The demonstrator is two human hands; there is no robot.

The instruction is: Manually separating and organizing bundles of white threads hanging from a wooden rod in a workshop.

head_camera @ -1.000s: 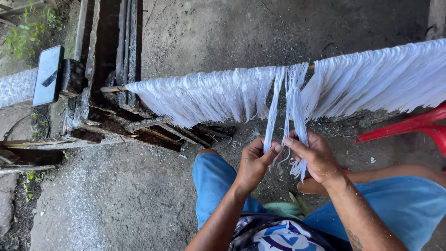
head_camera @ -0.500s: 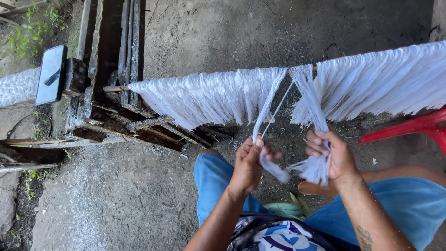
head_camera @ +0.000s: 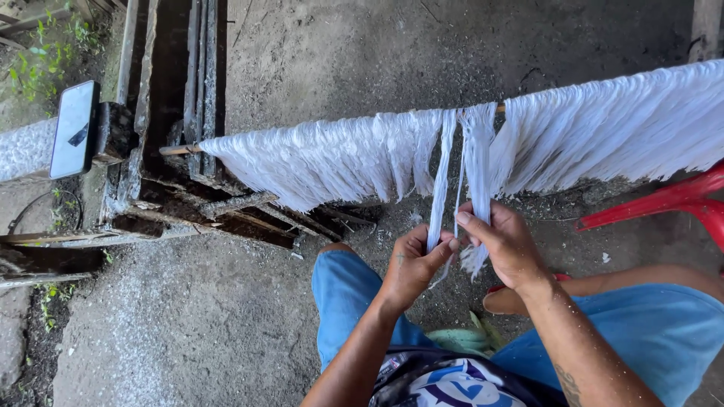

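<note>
Strands of white, flat, ribbon-like fibre (head_camera: 440, 197) hang from a thin horizontal wooden pole (head_camera: 175, 150), pulled down out of the long white fringe of the same fibre (head_camera: 317, 160) that drapes the pole from end to end. Left hand (head_camera: 411, 265) is clenched round one narrow strand, thumb and fingers (head_camera: 445, 250) pinching it just below the fringe, so it runs taut and straight. Right hand (head_camera: 507, 245) grips the neighbouring, thicker bunch (head_camera: 477, 158), index finger laid across it; its frayed tail hangs out below the palm. The two hands touch, each keeping its strand apart from the other. Both strands sit in a gap in the fringe, which probably makes them easy to work separately. Person sits low, blue-trousered knees (head_camera: 341, 294) either side of the hands, above a rough grey concrete floor (head_camera: 188, 332). Outward: red plastic chair leg (head_camera: 656, 202) at right, dark weathered timber frame (head_camera: 173, 90) at left, and a phone with a dark screen (head_camera: 73, 130) propped against it.
</note>
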